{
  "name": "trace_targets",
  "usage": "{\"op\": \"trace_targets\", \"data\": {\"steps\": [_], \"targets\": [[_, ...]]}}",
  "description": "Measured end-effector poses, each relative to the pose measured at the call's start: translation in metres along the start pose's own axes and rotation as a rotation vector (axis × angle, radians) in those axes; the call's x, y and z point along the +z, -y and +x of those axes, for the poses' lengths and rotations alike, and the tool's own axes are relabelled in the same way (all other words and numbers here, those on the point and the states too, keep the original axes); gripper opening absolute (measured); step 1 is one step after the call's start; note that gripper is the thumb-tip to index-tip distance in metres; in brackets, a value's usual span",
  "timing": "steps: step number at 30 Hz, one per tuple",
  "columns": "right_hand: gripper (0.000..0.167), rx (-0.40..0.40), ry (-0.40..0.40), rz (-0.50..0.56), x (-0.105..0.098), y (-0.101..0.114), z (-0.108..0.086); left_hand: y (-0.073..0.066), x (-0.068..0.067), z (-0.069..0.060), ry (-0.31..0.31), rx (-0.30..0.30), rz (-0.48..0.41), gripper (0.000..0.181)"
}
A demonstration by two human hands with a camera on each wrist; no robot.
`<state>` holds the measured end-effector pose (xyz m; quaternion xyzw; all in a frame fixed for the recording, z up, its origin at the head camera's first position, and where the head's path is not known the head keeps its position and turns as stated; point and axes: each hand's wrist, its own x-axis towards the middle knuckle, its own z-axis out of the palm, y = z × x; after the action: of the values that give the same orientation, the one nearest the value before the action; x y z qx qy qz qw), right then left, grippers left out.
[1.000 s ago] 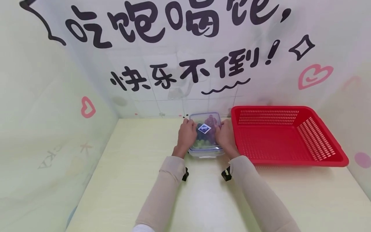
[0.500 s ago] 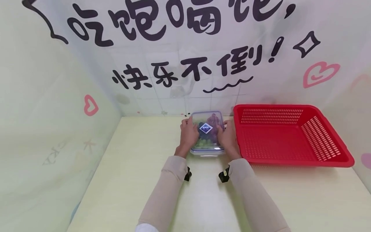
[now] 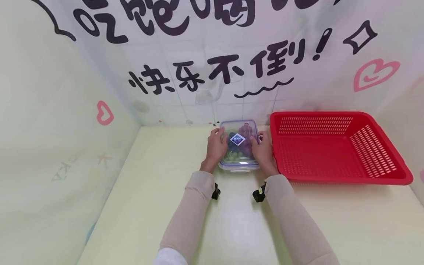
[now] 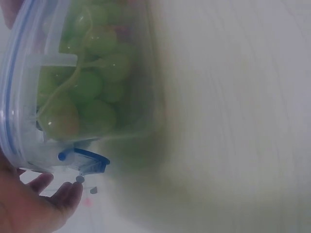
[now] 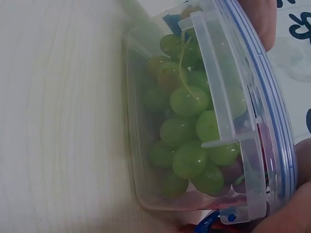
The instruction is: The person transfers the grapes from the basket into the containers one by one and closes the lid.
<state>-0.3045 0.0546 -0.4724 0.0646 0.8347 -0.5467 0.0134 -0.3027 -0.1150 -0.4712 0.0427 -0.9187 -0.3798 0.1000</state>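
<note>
A clear lidded food container (image 3: 240, 159) stands on the table against the back wall. Green, dark and reddish grapes show through it; the green grapes (image 5: 189, 155) fill its near end in the right wrist view. My left hand (image 3: 216, 145) holds its left side, thumb on the lid and fingers down by the edge. On the opposite side my right hand (image 3: 263, 149) grips the rim, thumb over the lid. In the left wrist view a side latch (image 4: 87, 161) with a blue seal sticks outward close to the left fingers. The near latch lies down along the front wall.
A red plastic basket (image 3: 318, 158) with slotted walls stands just right of the container, close to my right hand. The pale tabletop (image 3: 159, 184) extends to the left and front. A printed white wall (image 3: 192, 106) rises directly behind.
The head view has tilted down slightly, so the scene sits higher. Both hands stay at the container's sides, with small finger shifts along its edges. Container and basket keep their places.
</note>
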Motion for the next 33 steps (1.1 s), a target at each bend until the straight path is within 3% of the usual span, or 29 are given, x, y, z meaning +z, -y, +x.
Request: {"op": "trace_targets", "data": {"steps": [4,10,23,33], "targets": [[0.032,0.036,0.026,0.024,-0.005,-0.002,0.001,-0.002,0.005,0.000,-0.007,-0.005,-0.055,0.043],[0.034,0.095,0.062,0.050,-0.011,-0.002,0.001,-0.007,0.010,-0.001,-0.024,-0.038,-0.059,0.040],[0.038,0.107,0.120,0.072,-0.017,0.001,0.010,-0.008,0.009,0.005,-0.046,-0.012,-0.047,0.037],[0.046,0.099,0.153,0.057,-0.012,-0.003,0.008,-0.005,0.010,0.002,-0.043,-0.039,-0.085,0.036]]}}
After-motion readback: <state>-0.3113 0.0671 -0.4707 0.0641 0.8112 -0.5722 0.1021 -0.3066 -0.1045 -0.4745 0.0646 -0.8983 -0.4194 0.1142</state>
